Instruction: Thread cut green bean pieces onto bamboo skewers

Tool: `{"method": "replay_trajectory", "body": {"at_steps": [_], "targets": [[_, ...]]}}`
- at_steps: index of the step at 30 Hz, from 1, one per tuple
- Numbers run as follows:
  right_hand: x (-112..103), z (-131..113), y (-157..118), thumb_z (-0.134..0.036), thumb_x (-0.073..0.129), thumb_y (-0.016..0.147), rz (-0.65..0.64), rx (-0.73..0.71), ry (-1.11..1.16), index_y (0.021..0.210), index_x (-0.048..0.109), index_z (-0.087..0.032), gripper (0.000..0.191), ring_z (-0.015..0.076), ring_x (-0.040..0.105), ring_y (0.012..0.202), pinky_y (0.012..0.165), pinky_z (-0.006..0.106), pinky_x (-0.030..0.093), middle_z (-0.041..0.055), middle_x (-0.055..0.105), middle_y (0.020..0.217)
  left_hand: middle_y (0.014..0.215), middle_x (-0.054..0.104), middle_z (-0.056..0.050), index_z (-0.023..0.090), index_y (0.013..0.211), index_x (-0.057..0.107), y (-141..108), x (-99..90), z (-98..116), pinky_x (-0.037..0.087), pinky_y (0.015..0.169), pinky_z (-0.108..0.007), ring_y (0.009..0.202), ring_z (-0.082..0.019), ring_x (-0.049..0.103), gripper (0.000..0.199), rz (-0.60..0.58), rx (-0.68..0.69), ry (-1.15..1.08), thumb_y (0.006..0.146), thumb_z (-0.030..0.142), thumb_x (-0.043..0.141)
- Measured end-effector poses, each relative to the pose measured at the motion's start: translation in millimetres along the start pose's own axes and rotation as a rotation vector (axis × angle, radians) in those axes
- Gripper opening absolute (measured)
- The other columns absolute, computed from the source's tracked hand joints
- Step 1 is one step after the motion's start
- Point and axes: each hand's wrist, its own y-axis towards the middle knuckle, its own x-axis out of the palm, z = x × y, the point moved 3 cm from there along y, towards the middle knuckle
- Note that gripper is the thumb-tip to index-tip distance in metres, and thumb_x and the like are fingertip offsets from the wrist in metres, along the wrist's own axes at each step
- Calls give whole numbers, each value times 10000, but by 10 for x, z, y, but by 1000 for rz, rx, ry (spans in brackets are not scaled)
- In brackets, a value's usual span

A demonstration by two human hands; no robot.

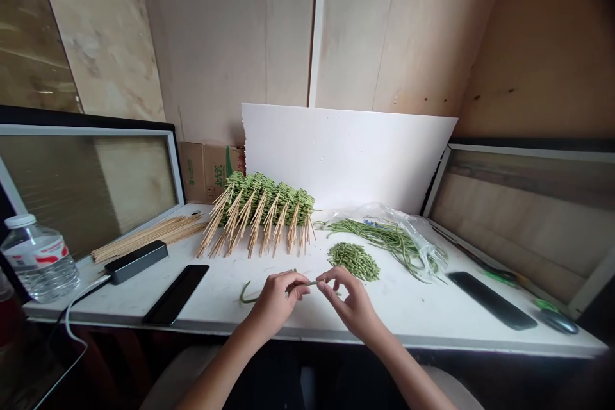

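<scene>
Low over the front of the white table (pixel 221 298), my left hand (pixel 281 295) pinches a green long bean (pixel 312 282). My right hand (pixel 346 298) pinches the same bean at its end, a short gap from the left fingers. A curved length of bean (pixel 246 296) shows on the table left of my left hand; I cannot tell whether it is the same piece. Just beyond my right hand lies a heap of short cut bean pieces (pixel 354 260). Behind it, whole long beans (pixel 377 236) lie partly under a clear plastic bag (pixel 408 224).
Stacked bundles of bean skewers (pixel 273 202) stand at the back, sticks pointing forward. Bare bamboo skewers (pixel 154 234), a black box (pixel 137 261), a phone (pixel 177 295) and a water bottle (pixel 41 262) are leftward. A dark flat slab (pixel 492 300) lies right; a white board (pixel 346 157) stands behind.
</scene>
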Motion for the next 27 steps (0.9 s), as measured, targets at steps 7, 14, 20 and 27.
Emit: {"method": "replay_trajectory", "body": {"at_steps": [7,14,20,27], "targets": [[21,-69,14,-323,668,979,-25,-217,-89,1023,735,-265,99,257,593,865,768,408,508,73,700,875,908,743,-77,205,1017,800,-36,34,37,527,760,-299,817,-203,684,240,-30,163,95,963,129,578],[79,-22,-31,-263,560,1025,32,-199,-56,917,693,-247,172,246,555,830,773,413,477,69,677,841,825,699,-59,189,889,772,-60,81,121,491,710,-280,757,-186,640,228,-21,189,111,942,91,573],[108,-82,-56,-284,544,1029,76,-154,70,824,674,-241,246,234,568,795,758,396,470,60,677,788,753,676,-54,172,811,752,-68,96,82,500,673,-262,712,-172,655,307,-25,206,11,927,61,490],[53,-94,-60,-199,547,1009,86,-291,-13,904,734,-277,228,262,556,834,745,413,470,73,704,819,782,663,-49,176,865,745,-92,107,76,493,696,-254,739,-167,645,381,-43,225,67,852,-40,432]]}}
